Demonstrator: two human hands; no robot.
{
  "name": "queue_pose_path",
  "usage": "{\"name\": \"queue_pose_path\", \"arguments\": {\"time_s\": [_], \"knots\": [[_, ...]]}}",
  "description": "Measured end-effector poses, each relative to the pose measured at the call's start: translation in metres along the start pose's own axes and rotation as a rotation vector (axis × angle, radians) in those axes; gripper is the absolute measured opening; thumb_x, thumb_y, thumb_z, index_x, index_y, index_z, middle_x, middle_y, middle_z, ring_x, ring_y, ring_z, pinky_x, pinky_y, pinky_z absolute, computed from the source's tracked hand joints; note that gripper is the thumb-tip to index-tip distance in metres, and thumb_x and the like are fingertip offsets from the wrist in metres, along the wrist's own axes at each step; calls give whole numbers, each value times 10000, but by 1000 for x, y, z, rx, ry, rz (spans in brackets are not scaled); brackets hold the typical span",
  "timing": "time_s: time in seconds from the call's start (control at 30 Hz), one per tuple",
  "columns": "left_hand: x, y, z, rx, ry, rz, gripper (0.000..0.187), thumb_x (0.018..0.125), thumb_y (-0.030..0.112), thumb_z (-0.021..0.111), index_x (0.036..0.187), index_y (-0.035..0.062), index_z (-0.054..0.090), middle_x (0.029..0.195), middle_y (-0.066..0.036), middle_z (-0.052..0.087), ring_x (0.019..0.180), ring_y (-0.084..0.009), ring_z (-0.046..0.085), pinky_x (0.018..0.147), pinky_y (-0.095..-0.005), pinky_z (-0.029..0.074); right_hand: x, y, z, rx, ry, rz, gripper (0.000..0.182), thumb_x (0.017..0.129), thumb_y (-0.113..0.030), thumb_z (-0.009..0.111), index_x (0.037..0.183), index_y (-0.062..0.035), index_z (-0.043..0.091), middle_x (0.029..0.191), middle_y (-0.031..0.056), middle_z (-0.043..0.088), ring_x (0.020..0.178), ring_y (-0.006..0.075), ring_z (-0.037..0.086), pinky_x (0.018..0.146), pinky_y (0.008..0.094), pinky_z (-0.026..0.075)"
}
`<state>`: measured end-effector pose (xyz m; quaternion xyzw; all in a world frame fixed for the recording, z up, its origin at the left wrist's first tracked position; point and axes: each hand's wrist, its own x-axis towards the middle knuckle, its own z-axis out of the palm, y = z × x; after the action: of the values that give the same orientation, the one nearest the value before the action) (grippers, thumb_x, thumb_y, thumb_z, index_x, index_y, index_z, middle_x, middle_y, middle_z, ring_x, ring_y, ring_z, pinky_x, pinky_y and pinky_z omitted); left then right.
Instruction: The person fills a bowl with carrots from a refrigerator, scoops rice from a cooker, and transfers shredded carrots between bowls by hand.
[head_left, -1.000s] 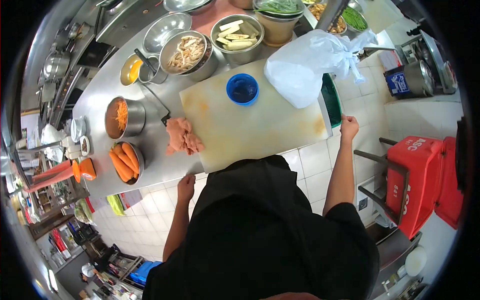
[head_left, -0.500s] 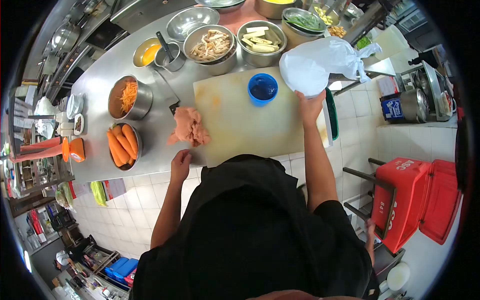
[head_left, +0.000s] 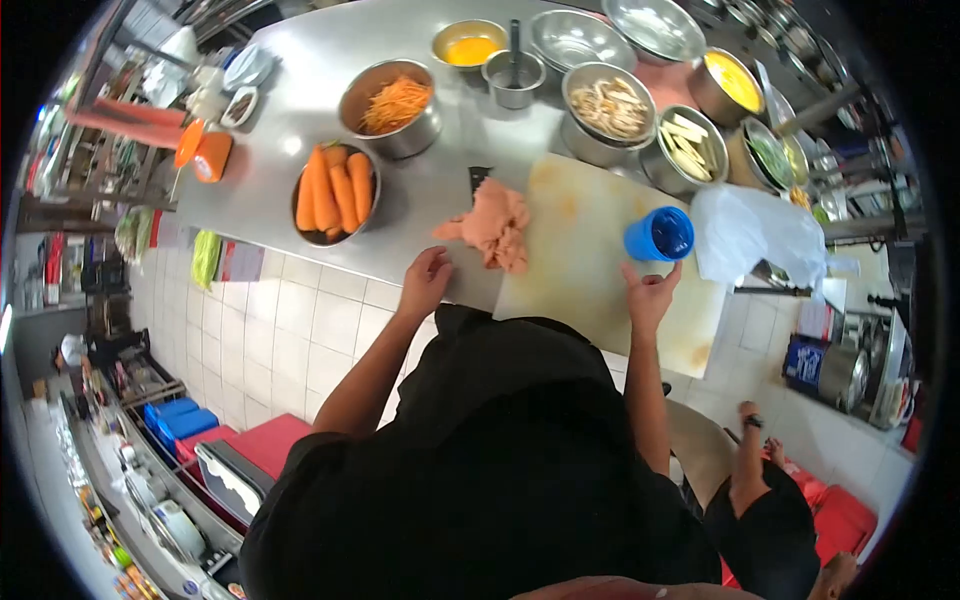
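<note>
My right hand [head_left: 650, 297] is over the cutting board [head_left: 570, 255], with thumb and fingers apart right at the near side of a blue cup [head_left: 660, 235]. The cup stands on the board, leaning slightly in this view, its inside dark. My left hand [head_left: 427, 283] is at the counter's front edge, its fingers loosely curled and apart, with nothing visible in them. Just beyond it lies a crumpled pinkish-orange cloth [head_left: 497, 225] against the board's left side. A black knife handle [head_left: 479, 178] shows behind the cloth. Right of the cup sits a white plastic bag [head_left: 745, 232].
Left on the steel counter [head_left: 270, 215] are a bowl of whole carrots [head_left: 337, 190] and a pot of shredded carrot [head_left: 397, 108]. Bowls of sliced mushrooms [head_left: 609, 108] and pale vegetable strips [head_left: 687, 150] line the back. Another person [head_left: 765, 510] is behind at right.
My right hand has left the white bag and come to the blue cup. My view has turned, so the counter items appear farther right. The other person shows more fully.
</note>
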<state>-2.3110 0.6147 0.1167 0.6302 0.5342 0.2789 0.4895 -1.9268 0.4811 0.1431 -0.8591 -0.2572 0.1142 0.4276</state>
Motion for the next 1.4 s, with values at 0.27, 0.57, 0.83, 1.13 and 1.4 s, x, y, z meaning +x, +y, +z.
{"name": "queue_pose_path", "arguments": {"time_s": [0.27,0.57,0.83,1.13,1.4], "knots": [[23,12,-12,38,93,139,385,876,63,608,1250,3,540,1015,-86,629,869,-159,612,767,-292,515,51,7,40,115,175,-184,734,662,-329,885,1222,5,548,1010,157,691,886,251,673,807,366,523],[26,-35,-78,-620,383,-152,339,938,119,591,1248,11,507,902,-28,594,764,-108,568,664,-250,472,28,45,33,-62,73,22,593,752,-260,832,1171,53,553,873,94,642,731,147,571,661,297,481],[20,-55,-122,-735,398,-217,236,937,123,582,1150,37,533,911,-40,610,756,-140,595,650,-288,500,-89,-153,134,-233,-310,-785,455,829,-102,684,1263,-30,563,774,49,596,708,166,578,686,275,493],[8,-76,-135,-719,247,-231,301,960,145,567,1238,43,513,1028,-68,652,793,-131,619,690,-286,521,-105,-206,90,462,-540,-290,113,944,-97,558,948,15,567,799,-2,575,718,66,517,625,229,445],[-12,-59,-137,-543,201,-204,392,927,155,598,1282,21,497,1049,-66,636,821,-136,601,678,-279,498,-128,-207,191,495,-661,-562,106,898,-51,597,1002,-66,580,899,104,621,798,206,635,713,342,547]]}}
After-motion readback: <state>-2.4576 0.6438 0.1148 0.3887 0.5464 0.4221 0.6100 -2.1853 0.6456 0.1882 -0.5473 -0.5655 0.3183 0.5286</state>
